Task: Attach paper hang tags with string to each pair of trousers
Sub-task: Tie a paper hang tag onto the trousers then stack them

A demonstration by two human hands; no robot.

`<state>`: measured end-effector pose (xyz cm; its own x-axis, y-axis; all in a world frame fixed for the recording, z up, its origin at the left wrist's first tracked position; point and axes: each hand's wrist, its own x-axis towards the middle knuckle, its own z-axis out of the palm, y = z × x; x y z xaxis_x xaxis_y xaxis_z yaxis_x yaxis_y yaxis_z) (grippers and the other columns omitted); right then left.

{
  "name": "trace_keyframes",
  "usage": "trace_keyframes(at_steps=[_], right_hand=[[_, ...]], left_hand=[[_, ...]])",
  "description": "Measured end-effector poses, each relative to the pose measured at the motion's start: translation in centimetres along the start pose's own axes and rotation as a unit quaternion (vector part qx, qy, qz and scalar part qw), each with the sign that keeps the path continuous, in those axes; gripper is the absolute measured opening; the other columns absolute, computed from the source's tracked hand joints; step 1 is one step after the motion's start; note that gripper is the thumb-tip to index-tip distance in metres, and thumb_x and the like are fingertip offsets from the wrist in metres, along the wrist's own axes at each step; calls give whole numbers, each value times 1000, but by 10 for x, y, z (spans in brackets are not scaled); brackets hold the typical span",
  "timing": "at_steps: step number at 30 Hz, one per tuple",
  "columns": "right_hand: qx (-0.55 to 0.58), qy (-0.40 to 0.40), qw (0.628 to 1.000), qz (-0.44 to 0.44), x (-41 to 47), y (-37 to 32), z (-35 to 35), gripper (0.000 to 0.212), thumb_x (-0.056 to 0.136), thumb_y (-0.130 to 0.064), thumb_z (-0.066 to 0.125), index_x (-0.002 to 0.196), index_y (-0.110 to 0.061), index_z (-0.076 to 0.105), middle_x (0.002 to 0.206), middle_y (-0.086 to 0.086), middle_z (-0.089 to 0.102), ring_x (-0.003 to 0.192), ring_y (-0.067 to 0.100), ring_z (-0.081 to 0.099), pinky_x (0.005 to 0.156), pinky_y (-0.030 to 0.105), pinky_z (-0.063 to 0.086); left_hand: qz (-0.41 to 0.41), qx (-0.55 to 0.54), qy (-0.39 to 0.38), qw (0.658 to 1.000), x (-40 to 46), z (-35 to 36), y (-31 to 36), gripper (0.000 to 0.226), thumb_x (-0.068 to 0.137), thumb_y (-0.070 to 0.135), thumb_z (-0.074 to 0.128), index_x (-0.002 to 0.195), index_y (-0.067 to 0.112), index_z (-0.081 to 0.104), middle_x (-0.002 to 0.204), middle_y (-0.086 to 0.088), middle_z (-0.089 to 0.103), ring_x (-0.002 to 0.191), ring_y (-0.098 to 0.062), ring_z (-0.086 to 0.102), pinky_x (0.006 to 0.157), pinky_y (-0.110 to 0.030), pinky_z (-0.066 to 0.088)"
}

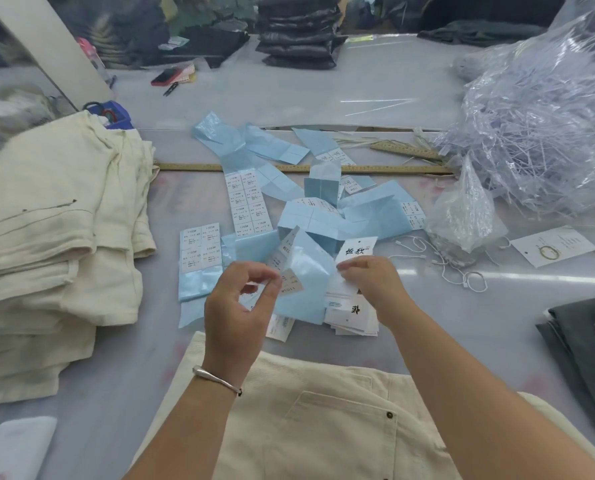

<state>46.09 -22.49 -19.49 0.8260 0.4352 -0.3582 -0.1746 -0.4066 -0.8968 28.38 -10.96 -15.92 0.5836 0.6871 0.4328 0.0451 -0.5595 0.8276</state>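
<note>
1. Cream corduroy trousers (324,410) lie flat at the near edge of the table, one pair, with a patch pocket and two dark metal studs showing.
2. Just beyond them the left hand (235,306), a silver bangle (216,379) on its wrist, is raised with thumb and forefinger curled together, pinching a small white printed sticker (291,284).
3. The right hand (372,285) grips a white paper hang tag (356,249) printed with black characters, holding it upright by its lower edge, fingers curled round it.
4. Under that hand rests a small stack of more white hang tags (353,315) — too overlapped to count.
5. Between and beyond the hands lies a heap of pale blue glossy backing strips (324,216); three or so of them carry white size stickers, the rest cannot be counted.
6. White string loops (462,275) lie loose on the table to the right, near a crumpled clear plastic bag (466,216).
7. At the left stands one stack of folded cream trousers (53,258); at the right edge, a folded dark grey garment (580,344).
8. Two wooden rulers show: a long one (199,166) across the table behind the strips, a shorter one (407,151) angled near a big clear bag of plastic fasteners (538,126).
</note>
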Motion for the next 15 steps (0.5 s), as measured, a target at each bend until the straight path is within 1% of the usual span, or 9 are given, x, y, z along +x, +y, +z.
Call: trace_keyframes(at_steps=[1, 3, 5, 6, 8, 9, 11, 13, 15], right_hand=[[-31, 18, 999, -22, -5, 1, -9, 27, 80, 4, 58, 96, -12, 73, 101, 7, 69, 80, 14, 57, 64, 21, 44], [-64, 69, 993, -65, -22, 3, -28, 48, 75, 9, 55, 112, -19, 67, 115, -4, 62, 95, 16, 57, 74, 21, 46], [-40, 98, 990, -93, -41, 7, -49, 56, 74, 9, 58, 118, -24, 62, 112, -6, 60, 95, 19, 57, 76, 22, 48], [-7, 91, 991, -100, -52, 9, -59, 56, 73, 9, 61, 118, -25, 62, 109, -1, 63, 91, 22, 58, 75, 25, 48], [63, 42, 992, -96, -78, 12, -73, 58, 71, 8, 67, 119, -25, 61, 108, 10, 67, 90, 25, 62, 79, 33, 51], [86, 12, 992, -93, -91, 13, -78, 63, 67, 5, 70, 121, -24, 59, 109, 13, 67, 91, 25, 64, 81, 35, 52], [92, -37, 991, -90, -116, 16, -82, 75, 57, -2, 66, 128, -25, 55, 113, 15, 66, 90, 23, 64, 82, 37, 53], [89, -76, 989, -87, -138, 18, -83, 84, 55, -2, 59, 134, -27, 49, 118, 13, 64, 91, 22, 62, 80, 37, 51], [92, -112, 985, -90, -155, 19, -84, 90, 55, 1, 56, 140, -27, 42, 119, 14, 63, 94, 25, 62, 79, 38, 50]], left_hand=[[-23, -3, -7, 1000, -3, -2, 2, 13, 85, 13, 71, 83, 24, 64, 88, 9, 67, 83, -15, 63, 73, -26, 54], [-52, -10, -19, 998, -11, -5, 9, 22, 85, 7, 71, 82, 27, 64, 83, 7, 69, 79, -15, 65, 72, -24, 54], [-65, -29, -32, 997, -19, -7, 20, 23, 84, 5, 71, 82, 27, 64, 81, 8, 69, 78, -10, 65, 71, -20, 53], [-73, -46, -42, 995, -23, -6, 28, 23, 84, 3, 71, 82, 25, 64, 81, 7, 69, 78, -9, 65, 71, -20, 52], [-95, -84, -77, 989, -30, -4, 45, 24, 83, 0, 70, 83, 24, 65, 81, 4, 71, 79, -9, 66, 72, -21, 53], [-105, -101, -103, 984, -34, -2, 55, 25, 83, -1, 70, 83, 24, 66, 82, 5, 71, 80, -9, 67, 73, -23, 54], [-115, -132, -165, 971, -41, 1, 74, 27, 82, -1, 71, 84, 25, 67, 84, 8, 72, 83, -10, 68, 75, -24, 55], [-104, -139, -214, 961, -47, 4, 92, 27, 80, 1, 74, 86, 26, 66, 85, 8, 72, 81, -11, 68, 74, -26, 56], [-86, -122, -241, 959, -52, 7, 107, 27, 79, 3, 75, 89, 25, 64, 87, 6, 71, 81, -12, 67, 74, -31, 57]])
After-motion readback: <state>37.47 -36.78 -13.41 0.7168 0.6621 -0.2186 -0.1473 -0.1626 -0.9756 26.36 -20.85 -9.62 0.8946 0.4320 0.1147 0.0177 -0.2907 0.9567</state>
